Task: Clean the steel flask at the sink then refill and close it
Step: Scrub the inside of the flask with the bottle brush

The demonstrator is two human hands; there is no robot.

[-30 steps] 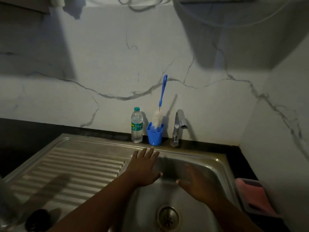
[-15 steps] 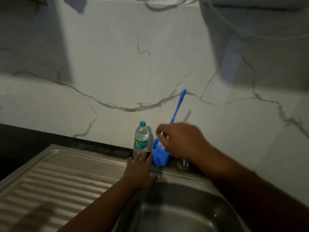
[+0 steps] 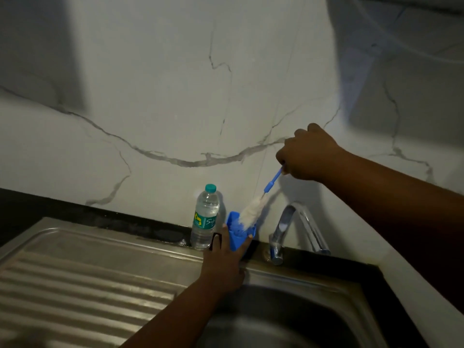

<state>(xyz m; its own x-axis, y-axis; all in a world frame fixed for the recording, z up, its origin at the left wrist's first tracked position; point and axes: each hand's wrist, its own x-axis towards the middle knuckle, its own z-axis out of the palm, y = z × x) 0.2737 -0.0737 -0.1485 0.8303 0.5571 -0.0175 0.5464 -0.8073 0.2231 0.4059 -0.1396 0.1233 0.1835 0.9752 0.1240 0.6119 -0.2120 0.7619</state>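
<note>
Right hand (image 3: 310, 154) fist-wrapped round blue plastic handle of bottle brush (image 3: 253, 209); fluffy white bristle head tilted, lower end inside blue plastic holder (image 3: 237, 238). Left hand (image 3: 226, 262) grips the holder, fingers round its sides (holder tilted). Clear water bottle (image 3: 204, 218) just left. Ridged steel sink (image 3: 100, 267); chrome tap (image 3: 288, 227). Flask not visible.

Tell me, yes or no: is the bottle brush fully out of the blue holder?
No: the bottle brush, held by the right hand, still has its white bristle tip inside the blue holder.

Bottle (image 3: 204, 218) left of holder (image 3: 238, 238); tap (image 3: 288, 227) right.
</note>
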